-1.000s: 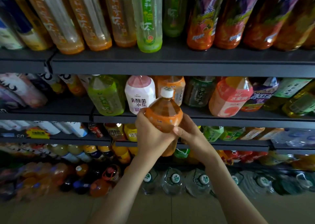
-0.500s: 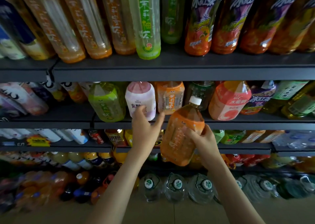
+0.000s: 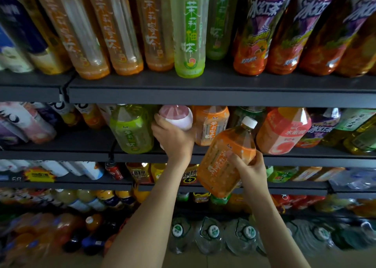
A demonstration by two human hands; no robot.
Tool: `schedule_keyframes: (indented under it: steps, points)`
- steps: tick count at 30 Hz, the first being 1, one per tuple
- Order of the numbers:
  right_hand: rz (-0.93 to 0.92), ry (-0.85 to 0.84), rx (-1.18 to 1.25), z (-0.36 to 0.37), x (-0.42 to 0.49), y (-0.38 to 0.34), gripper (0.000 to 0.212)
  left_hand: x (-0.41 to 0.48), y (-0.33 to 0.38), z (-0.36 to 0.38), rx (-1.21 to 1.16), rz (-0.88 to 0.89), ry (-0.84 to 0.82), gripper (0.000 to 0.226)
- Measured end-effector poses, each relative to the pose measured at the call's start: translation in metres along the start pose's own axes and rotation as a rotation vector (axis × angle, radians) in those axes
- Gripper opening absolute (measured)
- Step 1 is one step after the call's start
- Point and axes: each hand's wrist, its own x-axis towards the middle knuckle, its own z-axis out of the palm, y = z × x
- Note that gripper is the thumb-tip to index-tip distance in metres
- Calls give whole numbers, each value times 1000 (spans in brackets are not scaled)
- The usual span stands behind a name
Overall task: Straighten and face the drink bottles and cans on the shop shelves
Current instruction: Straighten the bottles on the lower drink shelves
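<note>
Left hand (image 3: 175,137) grips pink-topped white bottle (image 3: 177,117) on second shelf (image 3: 284,157), likely turning it | right hand (image 3: 249,169) holds orange tea bottle (image 3: 226,157) tilted, clear of the row.

Tilted orange bottle (image 3: 225,161), white cap

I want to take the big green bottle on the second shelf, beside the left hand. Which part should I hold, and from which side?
Probably grip the green bottle round its wide lower body, coming from the front-left. Its neck sits close under the shelf above, and the left hand crowds its right side.
</note>
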Motion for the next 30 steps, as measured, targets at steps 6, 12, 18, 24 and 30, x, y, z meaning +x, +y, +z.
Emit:
schedule_keyframes:
  steps: [6, 12, 18, 24, 30]
  points:
    - [2, 18, -29, 3, -1, 5, 54, -10, -9, -13, -39, 45, -32, 113]
    - [-2, 8, -49, 9, -7, 6, 54, -36, -21, -47, -79, 44, -72, 104]
    - [8, -5, -94, 16, -16, 11, 58, -44, -39, -81, -114, -19, -60, 100]
    - [-90, -38, -159, 44, -23, 14, 65, -34, -54, -107, -116, -49, -16, 98]
    - [-251, -141, -214, 92, -14, 14, 80, -24, -65, -126, -85, -34, 36, 98]
